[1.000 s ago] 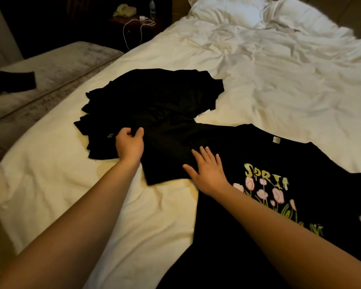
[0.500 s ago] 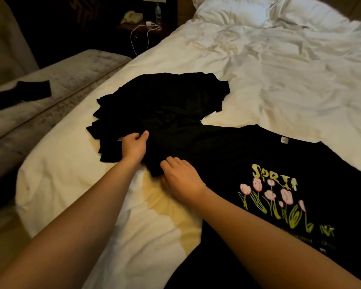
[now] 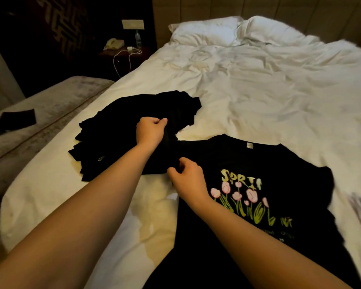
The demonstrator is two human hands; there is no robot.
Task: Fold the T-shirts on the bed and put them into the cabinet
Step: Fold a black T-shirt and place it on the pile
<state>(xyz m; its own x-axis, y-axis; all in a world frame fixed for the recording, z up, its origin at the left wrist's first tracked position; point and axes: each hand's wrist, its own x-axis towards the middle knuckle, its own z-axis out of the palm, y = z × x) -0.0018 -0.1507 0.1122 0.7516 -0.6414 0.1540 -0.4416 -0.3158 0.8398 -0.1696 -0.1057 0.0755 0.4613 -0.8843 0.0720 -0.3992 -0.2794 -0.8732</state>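
Observation:
A black T-shirt [image 3: 265,170] with pink tulips and yellow lettering lies flat, front up, on the white bed [image 3: 269,97]. Its left sleeve reaches over a rumpled pile of black T-shirts [image 3: 117,119] to the left. My left hand [image 3: 151,130] pinches the upper edge of that sleeve over the pile. My right hand [image 3: 187,179] pinches the sleeve's lower edge near the bed sheet. Both forearms stretch in from the bottom of the view.
Two white pillows [image 3: 206,31] lie at the head of the bed. A grey bench [image 3: 40,113] with a dark cloth [image 3: 17,118] runs along the left side. A nightstand [image 3: 124,57] at the back left holds a phone, a bottle and a white cable.
My left hand moved up and right from the pile's edge onto the sleeve and closed on it. My right hand went from flat to pinching the sleeve's lower edge. The view tilted up.

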